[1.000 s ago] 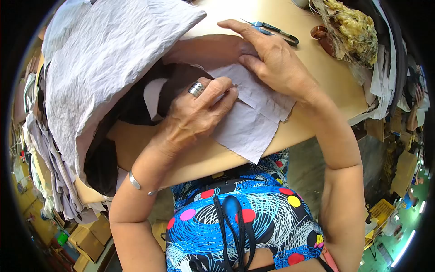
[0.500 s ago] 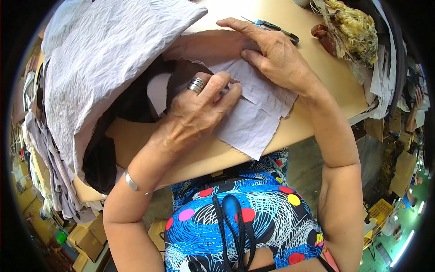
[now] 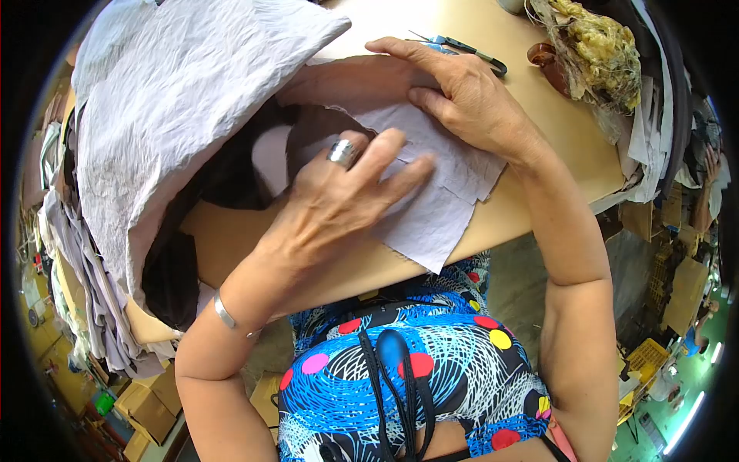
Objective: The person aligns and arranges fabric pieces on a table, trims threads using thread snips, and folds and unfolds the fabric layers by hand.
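Note:
My left hand (image 3: 350,181), with a wide silver ring, hovers over or lightly touches the torn edge of a dark brown piece. Its fingers are apart and slightly blurred, with nothing visible between them. My right hand (image 3: 473,96) rests on a brownish-pink strip (image 3: 346,79), index finger stretched out and thumb apart. Beneath both hands lies a pale lilac, cloth-like piece (image 3: 439,219) with a seam or overlap across it. A large crinkled pale sheet (image 3: 177,108) with a dark underside (image 3: 173,277) folds over at the left and joins or overlaps the pieces near my left hand.
Thread snips or small scissors (image 3: 469,54) lie beyond my right hand on the tan table (image 3: 570,169). A yellowish tangle of fibres (image 3: 596,58) sits at the far right. Stacked pale pieces (image 3: 650,131) hang over the right edge, and more (image 3: 92,285) hang at the left.
My left hand's fingers have gone from pinched together at the torn edge to spread apart, shifting slightly right. My right hand has barely moved.

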A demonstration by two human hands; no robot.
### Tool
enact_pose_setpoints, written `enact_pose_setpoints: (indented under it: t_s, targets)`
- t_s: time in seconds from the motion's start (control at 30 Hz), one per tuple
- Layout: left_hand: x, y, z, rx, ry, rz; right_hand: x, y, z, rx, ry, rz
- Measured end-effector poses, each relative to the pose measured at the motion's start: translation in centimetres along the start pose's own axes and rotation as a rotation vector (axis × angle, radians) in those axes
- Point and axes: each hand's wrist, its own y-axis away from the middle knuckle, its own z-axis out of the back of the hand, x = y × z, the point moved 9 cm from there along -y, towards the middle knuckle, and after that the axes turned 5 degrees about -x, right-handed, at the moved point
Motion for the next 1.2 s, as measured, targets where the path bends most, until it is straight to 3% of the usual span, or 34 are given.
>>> enact_pose_setpoints:
  t_s: [0.23, 0.43, 0.63, 0.77, 0.93, 1.03, 1.07, 1.2]
  targets:
    - [1.8, 1.5, 0.1, -0.064, 0.088, 0.073, 1.4, -1.1, -0.1, 0.106, 0.044, -0.113]
    - [1.7, 1.3, 0.0, -0.07, 0.133, 0.101, 0.7, -0.7, -0.5, 0.011, -0.052, 0.002]
    - [1.7, 1.3, -0.3, -0.032, 0.132, 0.139, 0.9, -0.4, -0.1, -0.075, 0.089, 0.063]
    - [1.9, 1.6, -1.1, -0.075, 0.168, 0.102, 0.4, -0.2, -0.2, -0.063, 0.016, 0.012]
    - [1.9, 1.8, -1.8, 0.027, 0.276, 0.145, 0.8, 0.0, 0.0, -0.12, 0.074, 0.061]
    - [1.9, 2.1, -2.1, -0.016, 0.305, 0.152, -0.5, 0.1, -0.4, -0.04, 0.017, -0.121]
    - [1.9, 2.2, -2.3, -0.009, 0.279, 0.158, 0.0, 0.1, -0.2, -0.09, 0.062, -0.017]
    - [1.8, 2.6, -2.3, -0.208, 0.259, 0.114, -0.2, 0.2, -0.4, -0.066, -0.004, -0.089]
